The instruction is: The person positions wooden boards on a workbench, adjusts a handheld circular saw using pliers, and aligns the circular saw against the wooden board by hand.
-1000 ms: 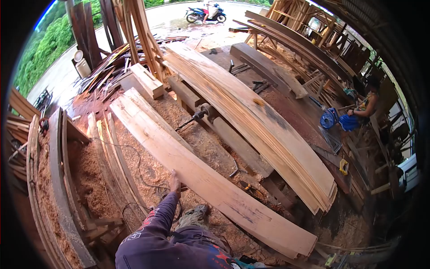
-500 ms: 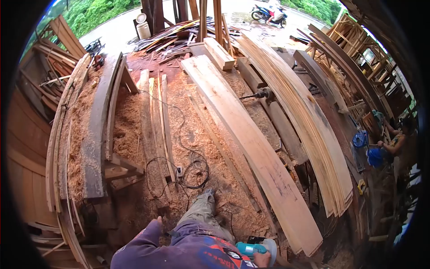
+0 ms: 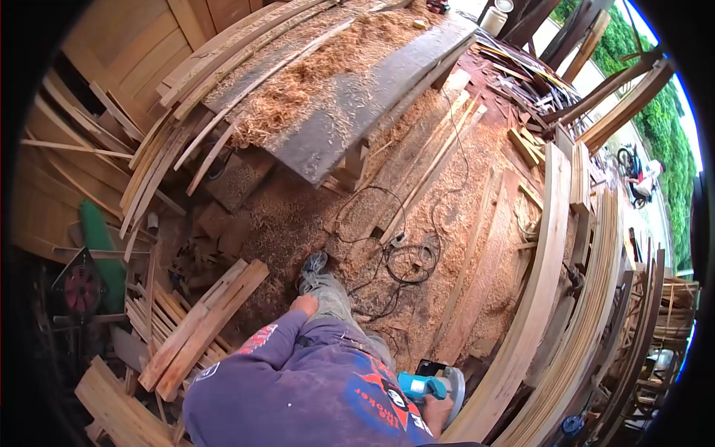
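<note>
Low at the right of the body, my right hand (image 3: 436, 412) is closed round a teal power tool (image 3: 418, 385) with a pale round disc at its far side. My left hand (image 3: 305, 304) hangs beside the left thigh, against the trouser leg; its fingers are too small and turned away to make out. Just right of the tool lies a long, pale plank (image 3: 547, 246). A black cable (image 3: 410, 264) lies coiled on the shavings ahead of the foot.
A dark bench (image 3: 328, 130) heaped with wood shavings (image 3: 287, 100) stands ahead. Cut timber pieces (image 3: 205, 320) lie at the lower left, near a fan-like machine (image 3: 80, 289). Stacked boards (image 3: 596, 298) run along the right. A person on a motorbike (image 3: 646, 179) is outside.
The view has swung left toward the shavings-covered bench. My left hand has let go of the long plank and dropped to the left thigh. The teal tool in my right hand has come into view.
</note>
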`<move>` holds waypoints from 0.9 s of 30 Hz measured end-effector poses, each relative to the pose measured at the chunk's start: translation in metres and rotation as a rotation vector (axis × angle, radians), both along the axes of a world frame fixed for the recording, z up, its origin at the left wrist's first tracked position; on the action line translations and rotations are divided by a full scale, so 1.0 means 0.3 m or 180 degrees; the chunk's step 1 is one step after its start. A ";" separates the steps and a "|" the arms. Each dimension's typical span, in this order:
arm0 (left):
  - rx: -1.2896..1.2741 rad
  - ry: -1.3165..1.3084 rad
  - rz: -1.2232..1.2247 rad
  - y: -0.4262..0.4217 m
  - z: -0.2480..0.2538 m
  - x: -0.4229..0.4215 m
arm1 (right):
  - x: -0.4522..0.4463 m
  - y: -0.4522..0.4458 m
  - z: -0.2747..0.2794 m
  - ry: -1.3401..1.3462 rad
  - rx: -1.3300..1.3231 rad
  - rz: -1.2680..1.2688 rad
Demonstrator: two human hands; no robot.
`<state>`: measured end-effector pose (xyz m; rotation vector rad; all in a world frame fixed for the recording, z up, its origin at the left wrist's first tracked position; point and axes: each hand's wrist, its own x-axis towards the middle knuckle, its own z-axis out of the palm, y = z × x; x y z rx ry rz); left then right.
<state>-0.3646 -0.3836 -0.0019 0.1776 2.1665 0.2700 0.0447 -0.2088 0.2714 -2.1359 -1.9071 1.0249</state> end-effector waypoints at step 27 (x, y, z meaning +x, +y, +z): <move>0.0664 -0.0917 0.3385 -0.673 -0.173 -0.946 | -2.806 0.538 0.167 0.0293 0.1473 0.4499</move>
